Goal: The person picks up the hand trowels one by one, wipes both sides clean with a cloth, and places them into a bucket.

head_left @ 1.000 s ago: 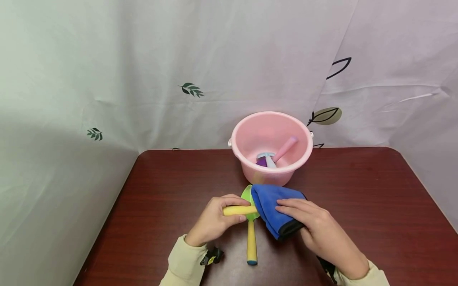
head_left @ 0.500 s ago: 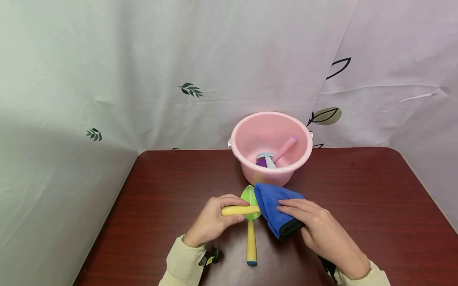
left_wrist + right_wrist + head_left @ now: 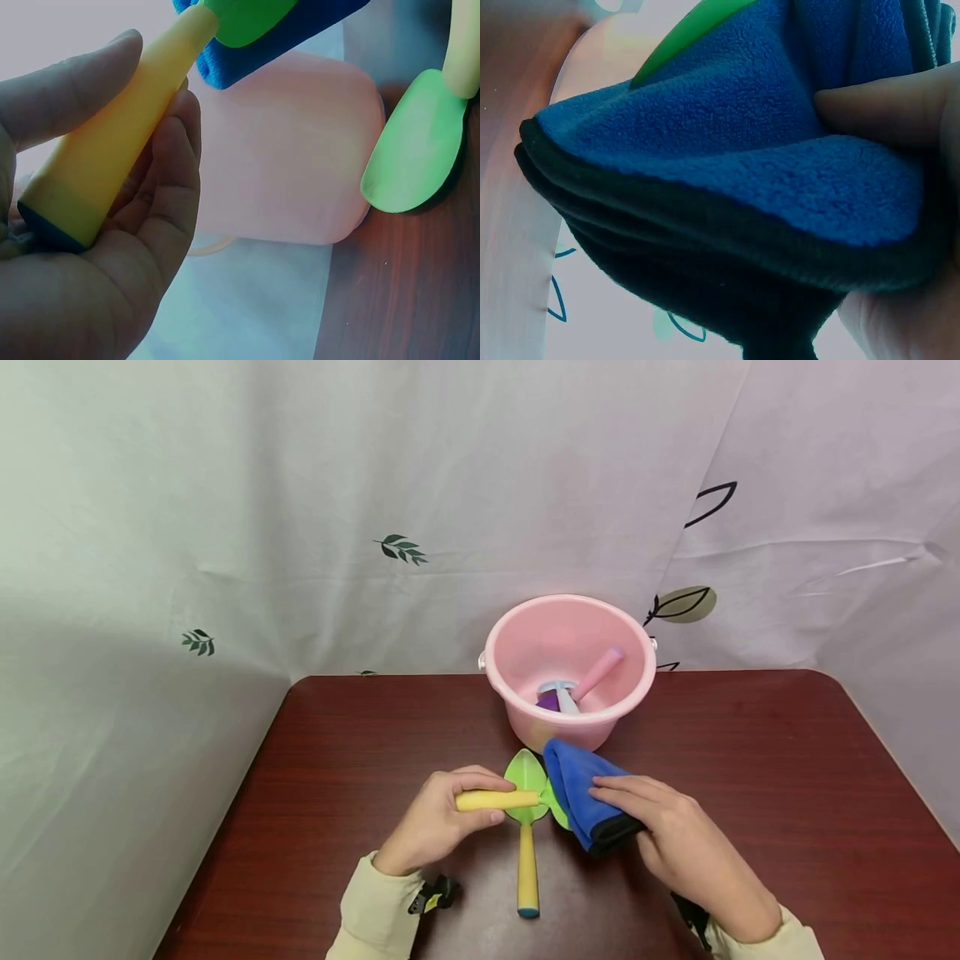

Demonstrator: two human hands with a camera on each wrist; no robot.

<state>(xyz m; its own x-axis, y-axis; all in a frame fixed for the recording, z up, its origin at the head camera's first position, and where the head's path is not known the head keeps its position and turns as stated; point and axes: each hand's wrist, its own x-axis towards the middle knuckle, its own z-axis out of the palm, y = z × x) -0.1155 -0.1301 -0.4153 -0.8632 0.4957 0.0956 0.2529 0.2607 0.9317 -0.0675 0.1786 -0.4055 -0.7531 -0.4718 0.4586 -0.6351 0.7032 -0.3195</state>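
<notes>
My left hand (image 3: 431, 827) holds a garden trowel by its yellow handle (image 3: 120, 127), thumb on one side and curled fingers on the other. Its green blade (image 3: 557, 806) is partly covered by a folded blue cloth (image 3: 588, 793) with black edging. My right hand (image 3: 690, 839) grips the cloth against that blade; in the right wrist view the thumb (image 3: 889, 109) presses into the cloth, and a strip of green shows past it. Beneath the held trowel, a second trowel (image 3: 527, 868) lies on the table, green blade pointing away, yellow handle toward me.
A pink bucket (image 3: 555, 732) stands just beyond the trowels. Inside it are a pink handle (image 3: 597, 674), a light blue tool (image 3: 567, 697) and something purple (image 3: 548, 701). The dark red table (image 3: 360, 752) ends at a patterned curtain (image 3: 420, 610) behind.
My left hand has drawn the held trowel slightly left, while the cloth has shifted right along the blade, so more green shows between handle and cloth. The second trowel and bucket stay put.
</notes>
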